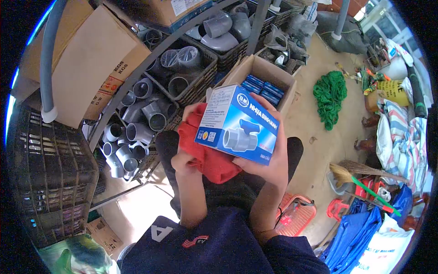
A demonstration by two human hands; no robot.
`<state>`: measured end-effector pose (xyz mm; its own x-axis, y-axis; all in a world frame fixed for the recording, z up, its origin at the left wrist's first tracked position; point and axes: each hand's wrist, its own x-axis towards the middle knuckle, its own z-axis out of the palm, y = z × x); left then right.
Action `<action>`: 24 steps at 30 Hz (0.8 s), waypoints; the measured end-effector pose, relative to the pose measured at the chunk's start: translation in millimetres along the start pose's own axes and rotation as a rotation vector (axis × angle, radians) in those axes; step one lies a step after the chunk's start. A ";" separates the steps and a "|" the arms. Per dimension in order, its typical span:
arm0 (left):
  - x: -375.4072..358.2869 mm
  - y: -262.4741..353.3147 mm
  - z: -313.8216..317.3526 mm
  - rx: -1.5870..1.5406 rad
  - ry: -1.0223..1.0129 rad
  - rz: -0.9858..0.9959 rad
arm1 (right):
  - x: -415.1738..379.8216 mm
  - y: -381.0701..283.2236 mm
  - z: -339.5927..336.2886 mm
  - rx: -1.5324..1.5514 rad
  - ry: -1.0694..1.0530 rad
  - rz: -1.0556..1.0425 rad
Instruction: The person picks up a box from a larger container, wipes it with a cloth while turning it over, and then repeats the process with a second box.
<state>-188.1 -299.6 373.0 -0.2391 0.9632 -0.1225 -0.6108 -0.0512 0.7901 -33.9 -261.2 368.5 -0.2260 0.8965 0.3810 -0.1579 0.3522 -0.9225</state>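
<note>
A blue and white box [242, 125] with a valve pictured on its front is tilted in front of my chest. My right hand [273, 155] grips its right side, fingers over the top edge and thumb at the lower edge. A red cloth [207, 153] is bunched against the box's left side, and my left hand [185, 160] is closed on it. Just behind the held box, an open cardboard box [285, 86] contains several smaller blue boxes [264, 89].
Black crates [200, 86] of grey pipe fittings [141, 132] fill the left and back. A large carton [105, 64] stands at the upper left. Green netting [331, 98], a broom [342, 173] and a red basket [299, 214] lie on the right.
</note>
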 end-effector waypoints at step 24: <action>8.0 -24.9 -20.6 0.333 -0.141 -0.046 | 4.3 5.6 4.5 -0.151 0.048 -0.093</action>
<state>-190.3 -296.1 340.0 -0.0966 0.9906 -0.0968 -0.3341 0.0594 0.9407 -40.1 -256.6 365.2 -0.1709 0.8687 0.4649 -0.0291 0.4672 -0.8837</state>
